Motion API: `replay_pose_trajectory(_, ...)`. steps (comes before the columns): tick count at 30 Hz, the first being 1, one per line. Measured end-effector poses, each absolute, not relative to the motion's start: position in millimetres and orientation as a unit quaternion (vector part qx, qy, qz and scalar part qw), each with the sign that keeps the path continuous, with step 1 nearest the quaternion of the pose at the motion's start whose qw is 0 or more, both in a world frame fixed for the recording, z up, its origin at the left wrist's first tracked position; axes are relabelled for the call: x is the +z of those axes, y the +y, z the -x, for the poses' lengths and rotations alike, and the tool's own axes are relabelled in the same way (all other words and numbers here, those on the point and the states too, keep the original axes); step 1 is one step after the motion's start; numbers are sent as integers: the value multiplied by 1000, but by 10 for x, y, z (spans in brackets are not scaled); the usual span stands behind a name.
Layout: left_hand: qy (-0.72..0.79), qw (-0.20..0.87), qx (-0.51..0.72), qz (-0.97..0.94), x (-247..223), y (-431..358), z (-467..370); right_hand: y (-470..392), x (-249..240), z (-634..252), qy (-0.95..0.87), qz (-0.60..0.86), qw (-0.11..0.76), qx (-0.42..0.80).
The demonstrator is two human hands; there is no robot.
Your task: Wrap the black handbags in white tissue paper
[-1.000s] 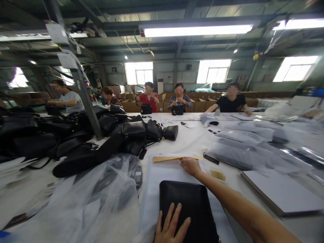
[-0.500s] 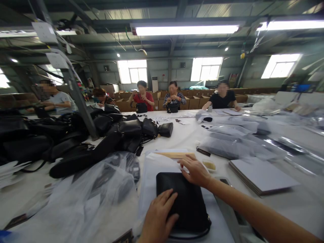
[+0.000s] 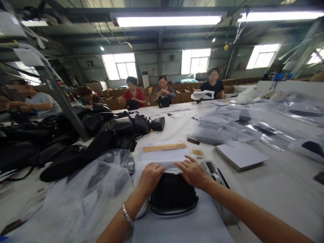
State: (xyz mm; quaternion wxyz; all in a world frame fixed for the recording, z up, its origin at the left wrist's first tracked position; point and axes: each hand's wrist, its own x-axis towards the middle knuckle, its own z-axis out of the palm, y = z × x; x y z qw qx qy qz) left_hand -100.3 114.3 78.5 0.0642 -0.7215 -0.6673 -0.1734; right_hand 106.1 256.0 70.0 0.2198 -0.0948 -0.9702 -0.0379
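A black handbag (image 3: 174, 194) lies flat in front of me on a stack of white wrapping sheets, its thin strap curving along the near edge. The far end of the top white sheet (image 3: 170, 167) is folded back over the bag's far edge. My left hand (image 3: 150, 177) pinches that folded edge on one side, a silver bangle on the wrist. On the other side my right hand (image 3: 194, 172) grips the same edge, fingertips on the paper. Beyond the fold, a tan strip (image 3: 164, 147) lies across the stack.
Black bags (image 3: 121, 125) are heaped left, with clear plastic (image 3: 88, 192) before them. On the right are a tape dispenser (image 3: 211, 168), a small dish (image 3: 197, 153), grey-white boards (image 3: 241, 155) and wrapped bags (image 3: 217, 133). Several co-workers sit across the table.
My left hand has moved from the bag's top up to the paper's far edge. Both hands now hold the sheet, folded toward me over the bag. The view has shifted right.
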Motion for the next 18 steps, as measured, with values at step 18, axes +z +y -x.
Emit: replay_pose_trajectory(18,-645,105,-196,731,482,926,934,1882,533,-1702,-891,254,367,78)
